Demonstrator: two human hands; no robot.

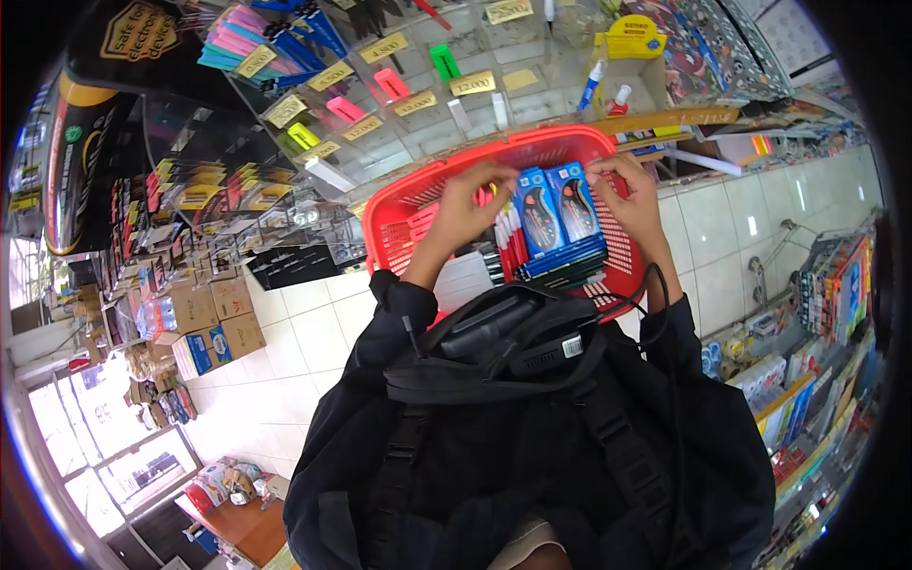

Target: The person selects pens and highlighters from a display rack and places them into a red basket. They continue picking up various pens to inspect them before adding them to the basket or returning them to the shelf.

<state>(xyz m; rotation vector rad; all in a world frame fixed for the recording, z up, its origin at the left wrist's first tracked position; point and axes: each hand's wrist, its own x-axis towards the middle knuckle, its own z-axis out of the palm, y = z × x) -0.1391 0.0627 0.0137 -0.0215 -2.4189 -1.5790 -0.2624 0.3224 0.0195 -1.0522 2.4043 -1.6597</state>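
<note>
In the head view, a red plastic basket (380, 236) is in front of me. Two blue blister packs stand side by side in it, a left pack (540, 214) and a right pack (576, 207), each with a dark curved item inside. My left hand (464, 204) pinches at the upper left corner of the left pack. At the upper right corner of the other pack, my right hand (627, 198) has thumb and fingers closed. Red-and-white pens (510, 237) lie beside the packs, with blue and dark sticks (565, 261) below and a pale grey box (464, 281) at left.
Behind the basket, a clear compartment display (408, 128) holds highlighters and price tags. A yellow stand (635, 38) is at its right. Cardboard boxes (223, 318) stand on the tiled floor at left. Shelves of goods (807, 380) line the right. A black bag (503, 342) hangs at my chest.
</note>
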